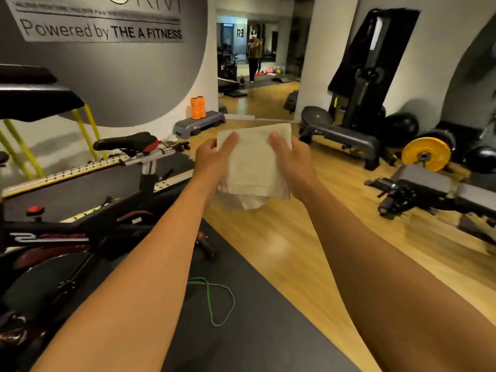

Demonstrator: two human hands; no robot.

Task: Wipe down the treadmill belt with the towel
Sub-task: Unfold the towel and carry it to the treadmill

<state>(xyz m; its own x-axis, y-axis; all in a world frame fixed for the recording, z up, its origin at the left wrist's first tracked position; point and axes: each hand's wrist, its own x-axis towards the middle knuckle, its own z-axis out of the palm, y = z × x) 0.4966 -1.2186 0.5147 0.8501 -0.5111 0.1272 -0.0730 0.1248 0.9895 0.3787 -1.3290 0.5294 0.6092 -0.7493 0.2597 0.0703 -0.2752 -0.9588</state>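
Observation:
I hold a folded white towel (253, 167) out in front of me at chest height, above the wooden floor. My left hand (212, 159) grips its left edge with the thumb on top. My right hand (291, 159) grips its right edge the same way. A loose corner hangs down below the fold. The treadmill belt (80, 189) is the dark strip with pale, yellow-trimmed side rails, lying to my left behind a spin bike. Neither hand touches the belt.
A black spin bike (88, 232) stands at my left, between me and the treadmill. A dark floor mat (255, 331) with a green cord (214, 299) lies underfoot. Weight benches (346, 140) and a yellow plate (426, 154) are at the right; a grey step with orange rollers (198, 107) is ahead.

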